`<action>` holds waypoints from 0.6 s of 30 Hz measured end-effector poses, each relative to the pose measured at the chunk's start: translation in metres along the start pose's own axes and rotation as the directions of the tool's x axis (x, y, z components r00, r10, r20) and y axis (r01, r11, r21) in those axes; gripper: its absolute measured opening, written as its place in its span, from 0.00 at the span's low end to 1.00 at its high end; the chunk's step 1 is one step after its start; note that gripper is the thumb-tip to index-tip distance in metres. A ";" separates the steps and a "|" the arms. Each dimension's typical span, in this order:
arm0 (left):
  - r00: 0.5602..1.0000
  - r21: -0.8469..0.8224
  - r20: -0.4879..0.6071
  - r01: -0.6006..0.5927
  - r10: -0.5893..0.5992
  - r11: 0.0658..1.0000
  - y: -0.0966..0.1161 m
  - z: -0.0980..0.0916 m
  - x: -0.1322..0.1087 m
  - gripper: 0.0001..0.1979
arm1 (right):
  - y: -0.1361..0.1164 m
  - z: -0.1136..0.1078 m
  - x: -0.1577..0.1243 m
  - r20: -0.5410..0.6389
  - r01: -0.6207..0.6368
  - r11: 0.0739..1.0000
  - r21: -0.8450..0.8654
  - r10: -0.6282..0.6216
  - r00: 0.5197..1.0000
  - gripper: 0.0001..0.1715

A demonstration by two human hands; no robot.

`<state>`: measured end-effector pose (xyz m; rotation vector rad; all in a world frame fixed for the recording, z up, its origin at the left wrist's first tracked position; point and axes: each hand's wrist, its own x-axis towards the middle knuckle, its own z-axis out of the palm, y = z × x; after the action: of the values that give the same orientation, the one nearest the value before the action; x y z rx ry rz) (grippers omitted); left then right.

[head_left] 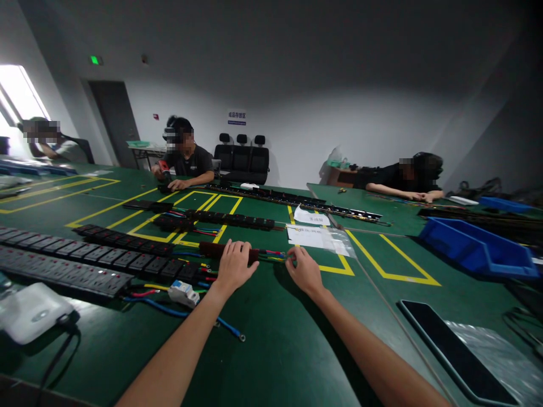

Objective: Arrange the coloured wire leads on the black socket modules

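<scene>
My left hand [235,265] lies across a dark reddish-brown block [211,249], with the fingers over its far side and the thumb on the near side. The block lies in line with a black socket strip [123,238]; whether they are joined I cannot tell. Thin red, blue and yellow-green wires [271,255] run out of the block's right end. At their tips, my right hand [304,270] is closed in a pinch. Just nearer to me are other socket strips [139,261] with lugged wires, a small white-and-blue breaker [184,293] and a thick blue cable [169,310].
Papers [311,236] lie beyond my right hand, among yellow tape lines. To the right are a blue bin [475,249], a phone [453,350] and bubble wrap [496,356]; a white device [36,311] is at left. Several people sit around the green table [271,350], one holding a red power tool [163,167].
</scene>
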<state>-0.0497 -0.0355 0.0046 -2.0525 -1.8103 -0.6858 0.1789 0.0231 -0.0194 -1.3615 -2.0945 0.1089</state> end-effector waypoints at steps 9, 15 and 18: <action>1.000 -0.018 0.007 -0.003 0.003 1.000 0.000 0.000 0.001 0.16 | 0.001 -0.001 -0.001 0.074 0.054 0.999 0.003 -0.054 0.996 0.10; 1.000 -0.020 0.006 -0.007 0.007 1.000 0.000 0.000 0.001 0.16 | 0.002 0.000 -0.001 -0.025 0.058 0.998 0.011 -0.058 0.998 0.09; 1.000 -0.011 0.005 -0.005 0.005 1.000 0.000 0.000 0.001 0.16 | 0.003 0.000 -0.001 0.039 0.099 0.995 0.011 -0.100 0.994 0.10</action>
<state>-0.0497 -0.0349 0.0052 -2.0675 -1.8076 -0.6912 0.1817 0.0241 -0.0213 -1.2567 -2.1882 0.1040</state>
